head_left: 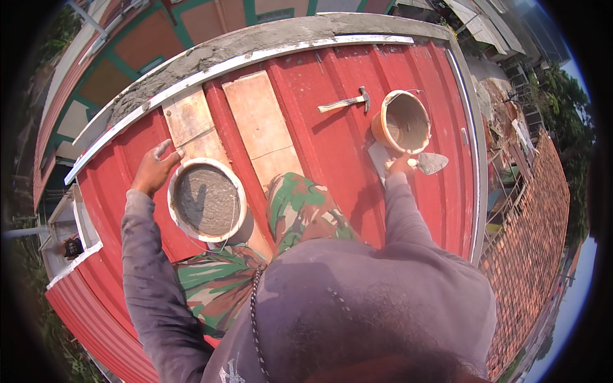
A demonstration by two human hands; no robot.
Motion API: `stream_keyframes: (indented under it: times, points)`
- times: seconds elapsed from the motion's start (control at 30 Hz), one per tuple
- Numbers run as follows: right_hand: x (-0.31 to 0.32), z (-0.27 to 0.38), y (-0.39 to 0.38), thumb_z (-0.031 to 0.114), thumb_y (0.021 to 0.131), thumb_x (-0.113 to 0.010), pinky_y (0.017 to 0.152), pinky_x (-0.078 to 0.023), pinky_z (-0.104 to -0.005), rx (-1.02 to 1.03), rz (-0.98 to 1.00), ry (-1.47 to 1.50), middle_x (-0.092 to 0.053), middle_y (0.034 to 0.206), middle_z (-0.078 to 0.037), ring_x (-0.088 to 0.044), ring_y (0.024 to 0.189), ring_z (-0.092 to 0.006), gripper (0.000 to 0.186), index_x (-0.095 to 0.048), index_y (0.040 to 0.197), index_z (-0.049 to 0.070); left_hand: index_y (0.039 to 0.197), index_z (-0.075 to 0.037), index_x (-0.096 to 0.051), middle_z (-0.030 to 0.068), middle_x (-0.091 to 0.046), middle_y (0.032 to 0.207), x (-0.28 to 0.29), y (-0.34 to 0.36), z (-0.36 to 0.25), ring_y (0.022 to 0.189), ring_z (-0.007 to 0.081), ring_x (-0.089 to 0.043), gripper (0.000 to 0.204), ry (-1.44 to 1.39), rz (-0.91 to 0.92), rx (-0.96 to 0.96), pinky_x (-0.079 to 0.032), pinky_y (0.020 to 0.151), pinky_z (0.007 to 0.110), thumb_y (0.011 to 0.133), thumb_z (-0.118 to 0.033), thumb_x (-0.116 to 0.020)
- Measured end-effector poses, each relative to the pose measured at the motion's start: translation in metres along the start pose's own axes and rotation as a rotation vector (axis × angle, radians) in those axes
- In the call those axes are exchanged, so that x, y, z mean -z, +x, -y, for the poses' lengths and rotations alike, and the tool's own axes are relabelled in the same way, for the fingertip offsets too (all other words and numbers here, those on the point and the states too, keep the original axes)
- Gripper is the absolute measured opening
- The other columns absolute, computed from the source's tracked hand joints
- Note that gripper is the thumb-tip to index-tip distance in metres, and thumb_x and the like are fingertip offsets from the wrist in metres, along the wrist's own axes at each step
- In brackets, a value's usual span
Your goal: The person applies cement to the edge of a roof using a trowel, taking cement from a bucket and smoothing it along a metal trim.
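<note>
Sitting just nearer than the left hand (155, 169), the bucket of wet mortar (172, 202) is, I judge, kept close for easy reach; from here I see that hand's fingers spread. The right hand (401, 167) wraps the trowel (433, 164) handle, blade pointing rightward, likely for control. Just beyond it sits a smeared orange bucket (410, 119); farther left, a claw hammer (343, 103) lies flat, perhaps against sliding

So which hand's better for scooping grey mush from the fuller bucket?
Probably the right hand: it holds the trowel. The left hand is nearer that bucket, but holds no tool.
</note>
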State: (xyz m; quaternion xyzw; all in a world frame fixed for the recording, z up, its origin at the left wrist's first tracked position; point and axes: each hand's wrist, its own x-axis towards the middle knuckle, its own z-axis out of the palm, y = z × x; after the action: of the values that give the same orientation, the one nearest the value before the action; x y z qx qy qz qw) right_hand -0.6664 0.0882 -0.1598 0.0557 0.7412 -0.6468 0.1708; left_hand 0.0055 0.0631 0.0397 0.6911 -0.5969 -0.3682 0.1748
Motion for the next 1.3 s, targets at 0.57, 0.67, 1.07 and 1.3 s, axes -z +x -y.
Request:
stream_keyframes:
  times: [0.57,0.67,1.07,1.3]
  points:
    - [-0.047,-0.041,-0.167,0.022,0.096,-0.076,0.087,-0.056,-0.0467,0.694,1.04,-0.541,-0.072,0.103,-0.02,-0.072,0.096,-0.0341,0.038,-0.062,0.125,0.002,0.148,0.013,-0.058,0.0315,-0.064,0.147,-0.011,0.035,0.021,0.139,0.0343,-0.063,0.077,-0.1,-0.195,0.062,-0.048,0.116,0.041,0.094,-0.037,-0.081]
    - [-0.083,-0.071,-0.204,0.026,0.093,-0.076,0.095,-0.056,-0.0505,0.663,1.353,-0.775,-0.074,0.117,-0.025,-0.072,0.11,-0.0444,0.041,-0.067,0.126,0.004,0.145,0.013,-0.06,0.0306,-0.067,0.143,-0.016,0.063,0.043,0.133,0.0335,-0.067,0.077,-0.12,-0.288,0.108,-0.052,0.112,0.039,0.093,-0.038,-0.083]
    - [-0.22,-0.1,-0.279,0.037,0.1,-0.078,0.083,-0.058,-0.0424,0.565,1.333,-0.718,-0.078,0.094,-0.018,-0.074,0.087,-0.0275,0.037,-0.075,0.103,0.0,0.158,0.017,-0.04,0.0326,-0.062,0.148,-0.033,0.212,0.132,0.135,0.0335,-0.065,0.114,-0.239,-0.547,0.209,-0.052,0.111,0.038,0.08,-0.043,-0.096]
    - [-0.435,-0.063,-0.215,0.024,0.102,-0.075,0.11,-0.056,-0.0439,0.066,0.792,-0.202,-0.055,0.154,-0.033,-0.066,0.133,-0.0427,0.077,-0.038,0.162,-0.007,0.168,0.008,-0.027,0.0345,-0.036,0.165,-0.08,0.297,0.084,0.153,0.0422,-0.041,0.128,0.093,-0.752,0.104,-0.039,0.124,0.046,0.079,-0.056,-0.093]
